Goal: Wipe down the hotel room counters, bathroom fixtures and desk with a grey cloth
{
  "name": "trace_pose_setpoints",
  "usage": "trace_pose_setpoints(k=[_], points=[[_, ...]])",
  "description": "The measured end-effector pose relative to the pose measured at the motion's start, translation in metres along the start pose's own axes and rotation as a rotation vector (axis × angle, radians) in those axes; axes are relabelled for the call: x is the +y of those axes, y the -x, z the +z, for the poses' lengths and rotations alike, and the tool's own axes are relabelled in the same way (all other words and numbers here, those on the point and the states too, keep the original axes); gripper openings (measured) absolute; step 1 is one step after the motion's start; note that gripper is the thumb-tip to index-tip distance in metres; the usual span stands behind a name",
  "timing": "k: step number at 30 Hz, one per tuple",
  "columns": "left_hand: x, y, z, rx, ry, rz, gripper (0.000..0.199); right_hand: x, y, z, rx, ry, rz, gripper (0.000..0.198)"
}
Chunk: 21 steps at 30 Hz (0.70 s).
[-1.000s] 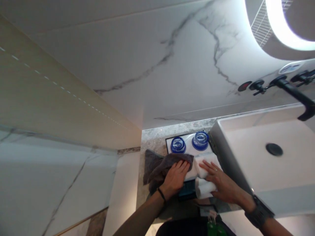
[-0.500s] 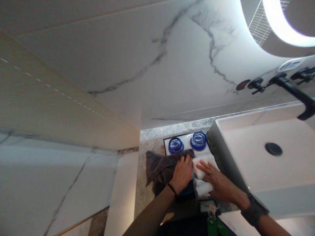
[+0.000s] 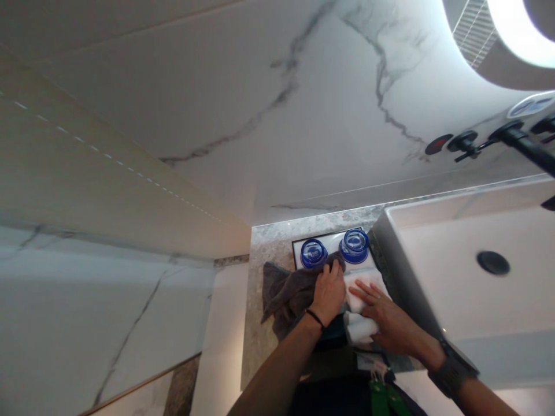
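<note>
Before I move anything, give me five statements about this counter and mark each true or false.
1. The left hand is on the dark grey cloth. True.
2. The right hand lies inside the basin. False: the right hand is on the white bundle.
3. Two blue glasses stand on the tray. True.
4. The faucet rises from the basin's rim. False: the black faucet is fixed to the wall.
5. The drain is dark. True.
</note>
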<state>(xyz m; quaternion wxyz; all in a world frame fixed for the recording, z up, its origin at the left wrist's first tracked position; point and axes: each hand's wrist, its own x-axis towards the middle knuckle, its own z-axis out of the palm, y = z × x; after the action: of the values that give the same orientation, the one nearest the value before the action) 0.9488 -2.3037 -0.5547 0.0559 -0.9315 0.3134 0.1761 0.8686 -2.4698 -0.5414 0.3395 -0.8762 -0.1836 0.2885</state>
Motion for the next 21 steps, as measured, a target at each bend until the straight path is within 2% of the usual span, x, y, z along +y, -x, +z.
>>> trace_pose_setpoints(k=[4,8,12,15,18,21], points=[[-0.017,0.045,0.009,-0.063,-0.108,0.011,0.042,0.004,-0.001,0.007,0.043,0.000,-0.021,0.044],[-0.055,0.070,0.007,-0.058,-0.210,-0.039,0.039,0.007,0.000,0.012,0.056,-0.006,-0.022,0.044],[-0.090,0.054,-0.009,0.007,-0.219,-0.073,0.031,0.007,0.001,0.013,0.062,0.008,-0.028,0.042],[-0.105,0.032,-0.021,0.051,-0.194,-0.123,0.029,0.006,0.000,0.011,0.044,0.031,-0.027,0.042],[-0.108,0.018,-0.025,0.045,-0.165,-0.171,0.031,0.003,0.000,0.009,0.029,0.048,-0.013,0.041],[-0.098,0.023,-0.024,0.002,-0.130,-0.189,0.030,0.001,0.000,0.011,0.046,0.059,-0.005,0.037]])
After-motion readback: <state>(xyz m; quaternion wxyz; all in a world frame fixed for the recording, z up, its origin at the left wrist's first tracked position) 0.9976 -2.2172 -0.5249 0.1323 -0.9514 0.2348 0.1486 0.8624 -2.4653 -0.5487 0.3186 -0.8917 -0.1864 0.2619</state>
